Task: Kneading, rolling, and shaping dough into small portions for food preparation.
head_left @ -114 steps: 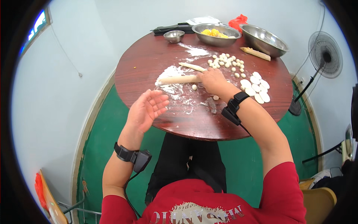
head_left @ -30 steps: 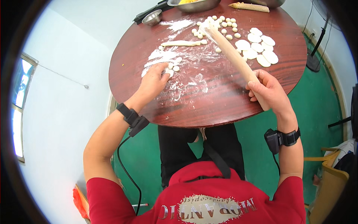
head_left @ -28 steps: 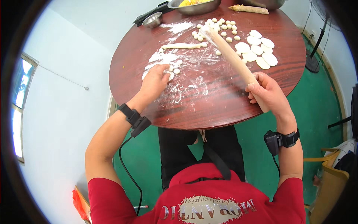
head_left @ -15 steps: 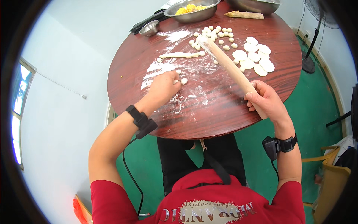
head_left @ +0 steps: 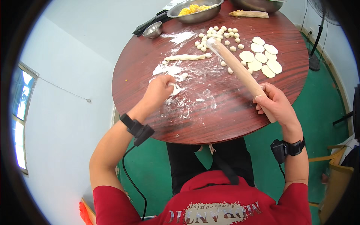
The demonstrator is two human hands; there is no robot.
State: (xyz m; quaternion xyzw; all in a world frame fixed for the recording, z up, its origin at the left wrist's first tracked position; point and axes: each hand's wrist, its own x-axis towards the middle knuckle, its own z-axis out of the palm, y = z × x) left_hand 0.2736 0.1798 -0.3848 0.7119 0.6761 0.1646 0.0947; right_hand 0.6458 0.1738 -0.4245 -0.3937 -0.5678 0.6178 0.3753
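Observation:
My left hand (head_left: 160,90) is closed over the floured left part of the table, its fingers around a small dough ball (head_left: 172,85) that shows only in part. Just beyond the fingertips lies another dough ball (head_left: 184,75). A dough rope (head_left: 185,57) stretches across the flour farther back. My right hand (head_left: 275,100) grips the near end of a wooden rolling pin (head_left: 243,75); the pin's floury far end points toward the cluster of dough balls (head_left: 227,33). Flat round dough wrappers (head_left: 261,57) lie to the right of the pin, some overlapping.
The round reddish-brown table (head_left: 225,120) bears a small metal bowl (head_left: 152,30) and a large metal bowl (head_left: 200,15) with yellow food at the back. A corn cob (head_left: 249,14) lies beside it. A fan (head_left: 321,33) stands beyond the table's right edge.
My left hand has drawn back toward the left with a dough ball, away from the one left on the flour. My right hand still holds the rolling pin; the whole view has shifted slightly.

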